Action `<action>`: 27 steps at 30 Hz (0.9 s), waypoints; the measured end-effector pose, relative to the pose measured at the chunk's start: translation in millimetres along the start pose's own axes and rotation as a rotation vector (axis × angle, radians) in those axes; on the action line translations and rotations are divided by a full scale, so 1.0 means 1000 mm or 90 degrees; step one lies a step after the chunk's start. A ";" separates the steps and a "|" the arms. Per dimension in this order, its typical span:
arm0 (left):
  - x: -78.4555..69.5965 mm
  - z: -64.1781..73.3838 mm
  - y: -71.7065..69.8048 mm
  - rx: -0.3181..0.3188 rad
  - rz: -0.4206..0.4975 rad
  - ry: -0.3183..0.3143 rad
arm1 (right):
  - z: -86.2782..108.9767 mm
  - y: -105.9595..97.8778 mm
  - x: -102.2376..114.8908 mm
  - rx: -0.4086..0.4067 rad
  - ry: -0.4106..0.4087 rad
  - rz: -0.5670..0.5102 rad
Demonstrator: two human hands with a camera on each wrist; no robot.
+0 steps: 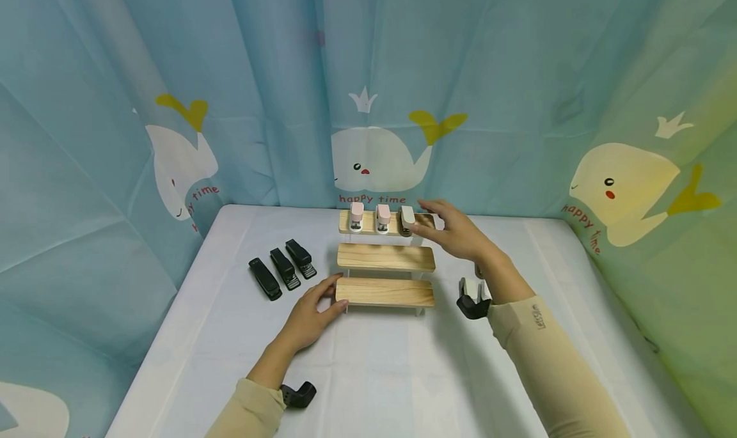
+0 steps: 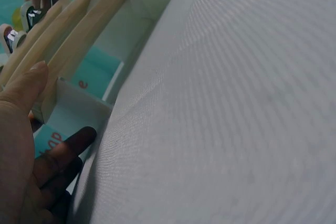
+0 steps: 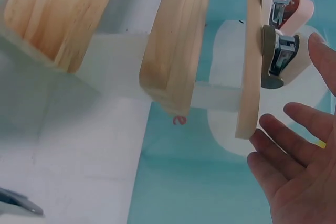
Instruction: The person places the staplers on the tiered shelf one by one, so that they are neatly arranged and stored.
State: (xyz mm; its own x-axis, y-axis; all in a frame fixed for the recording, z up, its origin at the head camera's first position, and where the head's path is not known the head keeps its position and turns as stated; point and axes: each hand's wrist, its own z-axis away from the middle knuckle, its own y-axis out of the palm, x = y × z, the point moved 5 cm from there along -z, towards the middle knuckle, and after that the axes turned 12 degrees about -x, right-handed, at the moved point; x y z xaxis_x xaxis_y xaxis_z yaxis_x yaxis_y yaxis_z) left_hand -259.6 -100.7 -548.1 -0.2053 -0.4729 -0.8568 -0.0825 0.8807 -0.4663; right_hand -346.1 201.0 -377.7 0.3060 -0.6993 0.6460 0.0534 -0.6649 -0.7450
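Observation:
A three-step wooden display stand (image 1: 386, 257) stands on the table. My left hand (image 1: 311, 316) holds the left end of its lowest board, thumb on the front edge and a finger at the back corner. On the top board is a pale stapler (image 1: 407, 215) with a dark grey base. Beside it, my right hand (image 1: 455, 232) has its fingers extended and spread; the thumb is at the stapler's top, and I cannot tell whether it touches. Two pink staplers, one at the left (image 1: 357, 214) and one in the middle (image 1: 382, 216), share that board.
Several black staplers (image 1: 285, 268) lie in a slanted row left of the stand. Right of it, a pale stapler (image 1: 470, 288) is partly hidden by the right wrist's black camera (image 1: 474, 307). A blue whale-print curtain (image 1: 276, 105) hangs behind the white table (image 1: 368, 374).

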 end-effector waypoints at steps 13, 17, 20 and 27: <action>0.001 0.000 0.001 0.005 -0.001 -0.015 | 0.011 -0.012 -0.011 -0.014 -0.007 0.019; 0.002 0.000 0.001 0.005 0.003 -0.011 | 0.015 -0.016 -0.014 -0.015 -0.005 0.028; 0.001 0.000 0.000 0.003 0.005 0.000 | 0.016 -0.018 -0.018 -0.018 -0.006 0.031; 0.000 0.000 0.000 0.001 0.004 0.007 | 0.021 -0.022 -0.026 -0.021 0.001 0.037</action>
State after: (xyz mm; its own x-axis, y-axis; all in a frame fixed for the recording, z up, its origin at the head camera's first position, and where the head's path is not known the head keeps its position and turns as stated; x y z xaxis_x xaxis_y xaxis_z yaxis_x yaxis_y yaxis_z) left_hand -259.9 -100.7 -548.0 -0.2165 -0.4677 -0.8570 -0.0792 0.8833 -0.4621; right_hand -335.5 239.4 -381.1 0.3055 -0.7380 0.6017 0.0041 -0.6309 -0.7759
